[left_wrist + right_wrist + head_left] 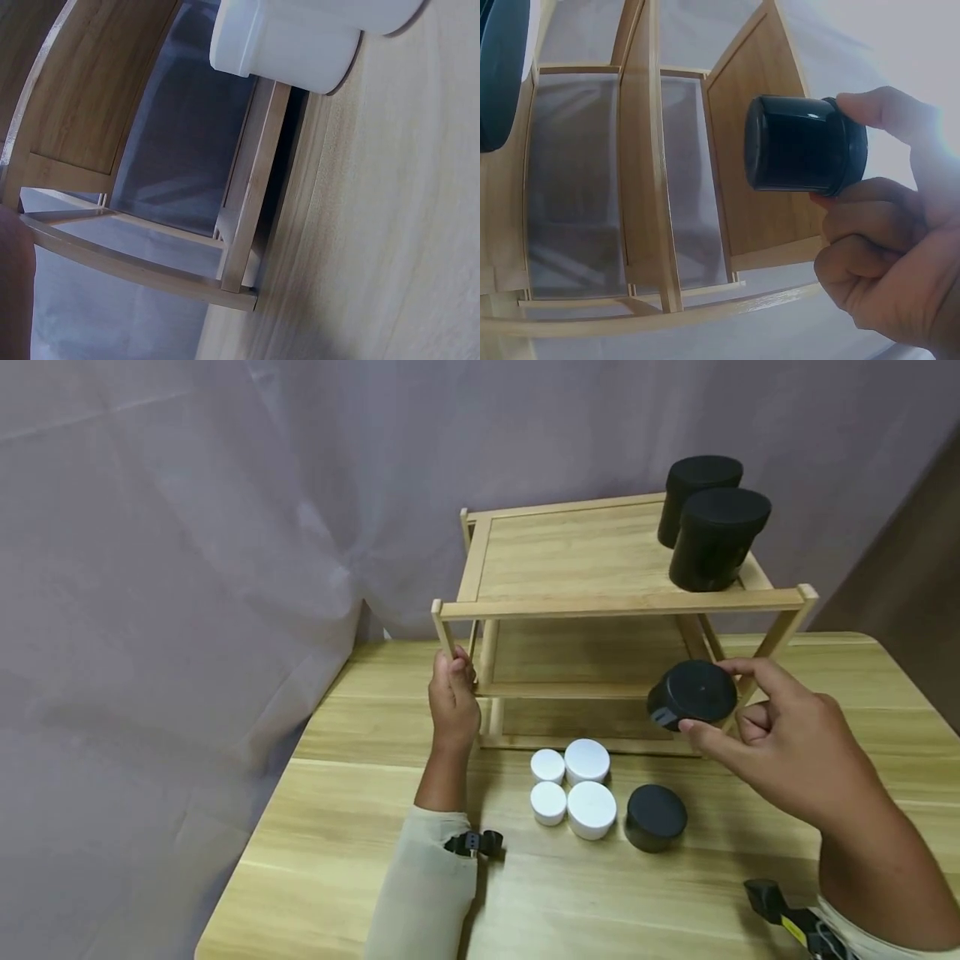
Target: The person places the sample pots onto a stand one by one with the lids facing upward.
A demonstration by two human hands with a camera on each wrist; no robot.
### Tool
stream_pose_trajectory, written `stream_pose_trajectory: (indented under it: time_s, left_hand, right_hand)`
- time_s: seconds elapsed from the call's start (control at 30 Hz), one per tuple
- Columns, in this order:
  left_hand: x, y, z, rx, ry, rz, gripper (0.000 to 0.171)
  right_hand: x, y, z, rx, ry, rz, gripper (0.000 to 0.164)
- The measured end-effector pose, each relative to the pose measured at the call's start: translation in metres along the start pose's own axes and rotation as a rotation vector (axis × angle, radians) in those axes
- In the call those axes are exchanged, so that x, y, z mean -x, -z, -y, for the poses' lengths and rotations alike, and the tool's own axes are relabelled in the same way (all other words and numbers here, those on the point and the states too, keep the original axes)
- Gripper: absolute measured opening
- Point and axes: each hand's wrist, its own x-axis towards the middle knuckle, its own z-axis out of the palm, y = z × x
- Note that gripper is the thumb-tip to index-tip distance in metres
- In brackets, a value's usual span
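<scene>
In the head view, my right hand (pixel 795 743) pinches a black lidded jar (pixel 693 693) by its rim between thumb and forefinger, in front of the wooden shelf's (pixel 630 603) right side. The right wrist view shows this black jar (pixel 802 146) side-on, the other fingers curled beneath. My left hand (pixel 453 697) grips the shelf's left front leg at middle-board height; only a bit of that hand (pixel 15 285) shows in the left wrist view. A second black jar (pixel 656 818) stands on the table beside several white jars (pixel 592 810).
Two taller black jars (pixel 720 539) stand on the shelf's top board at its right end. The shelf stands on a wooden table (pixel 330 827). A grey curtain (pixel 187 568) hangs behind and to the left.
</scene>
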Motion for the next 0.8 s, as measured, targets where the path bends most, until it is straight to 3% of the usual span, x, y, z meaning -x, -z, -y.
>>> stream_pose_trajectory:
  time_s: [0.4, 0.8]
  left_hand:
    - [0.000, 0.001, -0.001, -0.012, 0.004, 0.019, 0.080]
    - [-0.001, 0.000, -0.001, 0.006, -0.002, -0.001, 0.082]
  right_hand:
    - [0.000, -0.004, 0.003, -0.130, 0.127, -0.128, 0.072]
    - [-0.009, 0.006, 0.022, -0.047, 0.261, -0.153, 0.082]
